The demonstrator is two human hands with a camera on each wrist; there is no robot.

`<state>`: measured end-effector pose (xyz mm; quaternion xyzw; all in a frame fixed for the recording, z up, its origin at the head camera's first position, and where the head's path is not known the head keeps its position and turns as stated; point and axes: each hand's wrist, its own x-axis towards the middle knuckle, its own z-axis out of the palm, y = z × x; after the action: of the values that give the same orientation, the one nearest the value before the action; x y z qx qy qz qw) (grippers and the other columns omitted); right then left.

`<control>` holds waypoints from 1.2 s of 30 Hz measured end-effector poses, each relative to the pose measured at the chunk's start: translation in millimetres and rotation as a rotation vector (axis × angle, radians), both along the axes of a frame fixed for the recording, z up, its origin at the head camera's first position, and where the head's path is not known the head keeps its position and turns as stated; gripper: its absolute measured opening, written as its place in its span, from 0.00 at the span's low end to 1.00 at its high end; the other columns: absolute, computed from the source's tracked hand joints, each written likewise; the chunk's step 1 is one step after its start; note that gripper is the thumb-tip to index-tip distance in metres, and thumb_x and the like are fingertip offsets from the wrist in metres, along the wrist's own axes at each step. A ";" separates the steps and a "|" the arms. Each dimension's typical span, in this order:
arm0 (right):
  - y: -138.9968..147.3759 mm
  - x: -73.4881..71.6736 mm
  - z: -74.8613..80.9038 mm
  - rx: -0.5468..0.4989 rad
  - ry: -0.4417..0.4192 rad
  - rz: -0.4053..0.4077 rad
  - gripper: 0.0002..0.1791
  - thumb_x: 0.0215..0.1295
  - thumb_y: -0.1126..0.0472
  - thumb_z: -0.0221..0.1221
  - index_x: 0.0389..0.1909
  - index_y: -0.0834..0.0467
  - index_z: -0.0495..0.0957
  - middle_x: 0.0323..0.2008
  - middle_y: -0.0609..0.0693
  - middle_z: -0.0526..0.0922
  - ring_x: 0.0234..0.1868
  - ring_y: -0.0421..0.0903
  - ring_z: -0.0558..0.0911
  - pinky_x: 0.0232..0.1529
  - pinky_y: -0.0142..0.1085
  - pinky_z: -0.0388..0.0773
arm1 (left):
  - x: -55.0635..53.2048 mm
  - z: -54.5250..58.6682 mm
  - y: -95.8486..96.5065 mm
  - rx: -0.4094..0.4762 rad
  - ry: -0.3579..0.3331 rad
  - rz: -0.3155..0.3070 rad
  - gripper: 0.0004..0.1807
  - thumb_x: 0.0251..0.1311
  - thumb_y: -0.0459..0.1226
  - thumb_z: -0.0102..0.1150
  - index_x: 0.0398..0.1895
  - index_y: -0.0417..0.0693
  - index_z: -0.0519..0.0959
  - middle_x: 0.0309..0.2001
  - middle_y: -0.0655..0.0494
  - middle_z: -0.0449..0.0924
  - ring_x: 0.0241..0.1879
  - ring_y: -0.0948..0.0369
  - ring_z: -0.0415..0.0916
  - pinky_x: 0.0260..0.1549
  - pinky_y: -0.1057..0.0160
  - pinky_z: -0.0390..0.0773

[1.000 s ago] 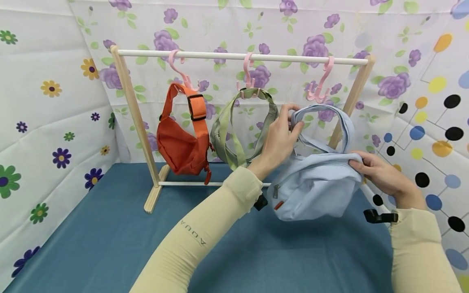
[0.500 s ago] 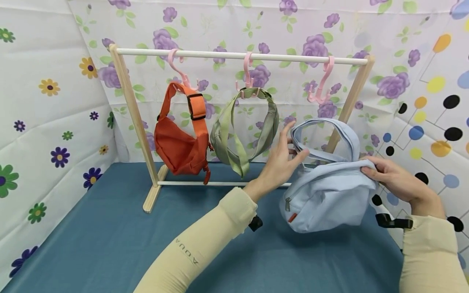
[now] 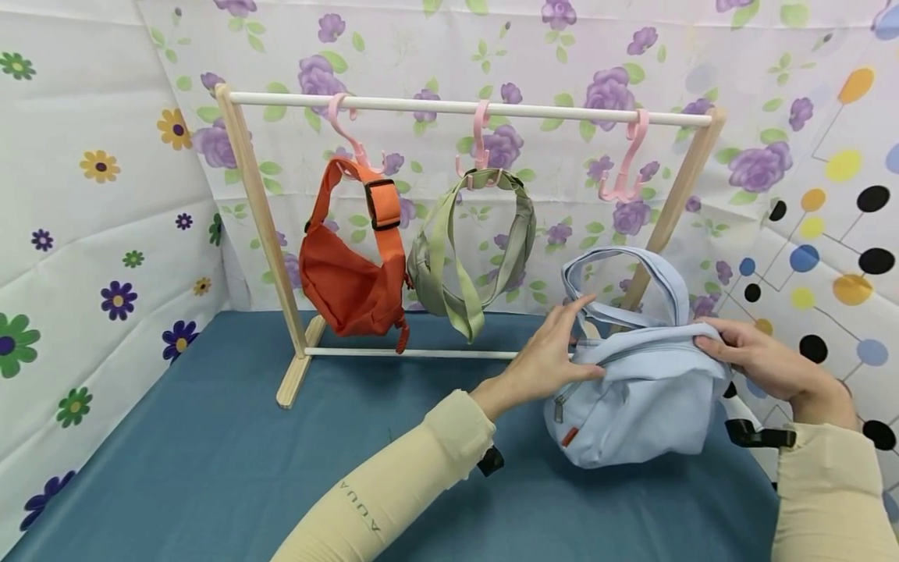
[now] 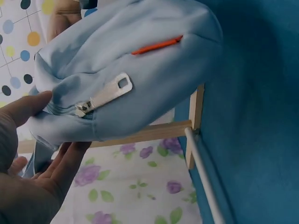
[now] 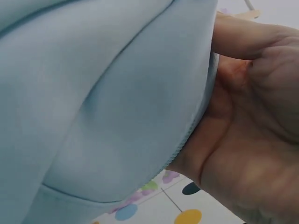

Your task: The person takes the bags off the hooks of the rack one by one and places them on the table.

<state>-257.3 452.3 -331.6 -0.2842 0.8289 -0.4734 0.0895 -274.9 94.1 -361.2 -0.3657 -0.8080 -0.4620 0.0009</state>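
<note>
Tabletop (image 3: pixel 211 453) leftward; right hand (image 3: pixel 769 361) grips bag (image 3: pixel 642 410) edge, left hand (image 3: pixel 537 363) perhaps touching

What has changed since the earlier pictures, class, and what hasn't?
The blue bag moved down and slightly right, further below the bare hook. The left hand let go of the strap and dropped to the bag's left end. The right hand still grips the top edge; the orange bag and green bag hang unchanged.

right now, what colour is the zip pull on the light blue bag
Silver; the zip pull shows best in the left wrist view.
</note>
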 end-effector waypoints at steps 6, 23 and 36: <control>6.1 -1.5 -4.5 0.054 -0.079 -0.049 0.19 0.84 0.69 0.41 0.67 0.57 0.73 0.55 0.40 0.81 0.53 0.35 0.80 0.50 0.29 0.77 | -2.2 -7.3 5.2 -0.008 -0.031 0.019 0.53 0.64 0.46 0.74 0.85 0.63 0.49 0.78 0.53 0.58 0.61 0.56 0.75 0.57 0.58 0.78; 8.3 -16.6 -29.1 0.265 -0.278 -0.131 0.30 0.86 0.55 0.44 0.78 0.69 0.57 0.75 0.71 0.58 0.58 0.21 0.67 0.60 0.42 0.73 | -10.1 -49.5 17.2 -0.026 -0.248 0.135 0.49 0.62 0.47 0.75 0.83 0.62 0.58 0.73 0.55 0.64 0.50 0.64 0.80 0.49 0.64 0.79; 8.4 -23.0 -43.4 0.277 -0.345 -0.150 0.31 0.86 0.52 0.45 0.77 0.70 0.58 0.77 0.77 0.44 0.76 0.76 0.45 0.66 0.70 0.60 | -11.3 -72.8 26.1 0.017 -0.333 0.168 0.46 0.63 0.46 0.75 0.81 0.61 0.61 0.74 0.55 0.64 0.44 0.65 0.79 0.44 0.65 0.79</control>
<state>-280.3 460.7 -375.1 -0.1217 0.8771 -0.4022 0.2325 -286.2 120.2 -434.0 -0.2152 -0.8207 -0.5214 -0.0910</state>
